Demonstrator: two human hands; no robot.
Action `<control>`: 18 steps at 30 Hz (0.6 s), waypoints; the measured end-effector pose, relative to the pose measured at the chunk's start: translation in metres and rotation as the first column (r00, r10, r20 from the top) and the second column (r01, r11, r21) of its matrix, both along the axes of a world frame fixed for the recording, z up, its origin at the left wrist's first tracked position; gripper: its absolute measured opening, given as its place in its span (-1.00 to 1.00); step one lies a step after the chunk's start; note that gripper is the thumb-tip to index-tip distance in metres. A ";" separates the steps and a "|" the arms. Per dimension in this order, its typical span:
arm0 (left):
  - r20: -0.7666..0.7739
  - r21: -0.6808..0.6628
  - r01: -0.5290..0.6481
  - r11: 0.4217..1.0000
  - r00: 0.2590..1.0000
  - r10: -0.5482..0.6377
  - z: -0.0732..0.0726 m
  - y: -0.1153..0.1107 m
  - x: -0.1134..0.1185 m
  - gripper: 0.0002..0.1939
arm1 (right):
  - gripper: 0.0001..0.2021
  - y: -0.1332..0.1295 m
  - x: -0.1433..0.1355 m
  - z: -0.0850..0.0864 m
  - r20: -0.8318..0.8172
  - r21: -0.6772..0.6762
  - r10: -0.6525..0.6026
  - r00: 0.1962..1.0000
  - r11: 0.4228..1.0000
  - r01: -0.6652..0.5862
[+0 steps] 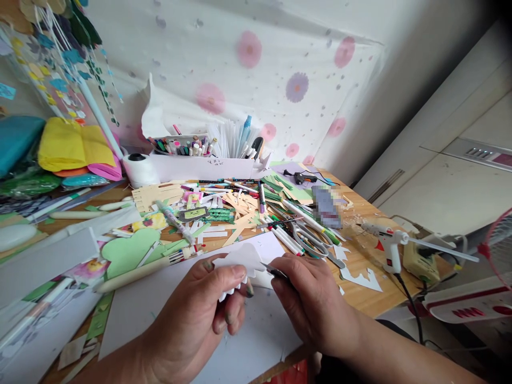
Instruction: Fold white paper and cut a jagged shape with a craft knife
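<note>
Both hands in view, working close together over the near middle of the bench (374,304). Left hand (196,312) closed in a pinch, thumb on top, fingers curled under, has hold of a white paper piece (250,256) with a toothed near edge; piece is held up above a white sheet (260,341) lying on the bench. Right hand (314,298) closed around a dark pointed tool (277,271), tip at the right edge of the paper piece; exact tool type can't tell, mostly covered by fingers. Right of centre, just beyond right hand: grey scissors (308,240) among loose pens. Farther right, white glue gun (394,250), cord running near. Left of the hands, green cloud-shaped paper (126,250). Far middle, heap of tan paper strips (242,210), then white box (196,167) full of markers. Far left, white roll (140,170) beside yellow bundle (68,146). Far right, black glue gun (303,178) near a blurred-out flat object (326,205).
</note>
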State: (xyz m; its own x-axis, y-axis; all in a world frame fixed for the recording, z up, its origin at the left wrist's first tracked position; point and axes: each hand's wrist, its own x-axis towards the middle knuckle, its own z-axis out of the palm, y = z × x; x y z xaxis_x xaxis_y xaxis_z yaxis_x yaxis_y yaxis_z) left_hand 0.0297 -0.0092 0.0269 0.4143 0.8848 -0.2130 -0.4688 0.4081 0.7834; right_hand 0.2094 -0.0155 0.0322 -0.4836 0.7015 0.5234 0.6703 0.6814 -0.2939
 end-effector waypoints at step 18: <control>0.153 -0.337 0.081 0.938 0.988 -0.031 0.008 -0.007 0.004 -0.80 | -0.90 0.003 -0.004 -0.005 0.062 0.134 -0.001 0.998 0.991 -0.007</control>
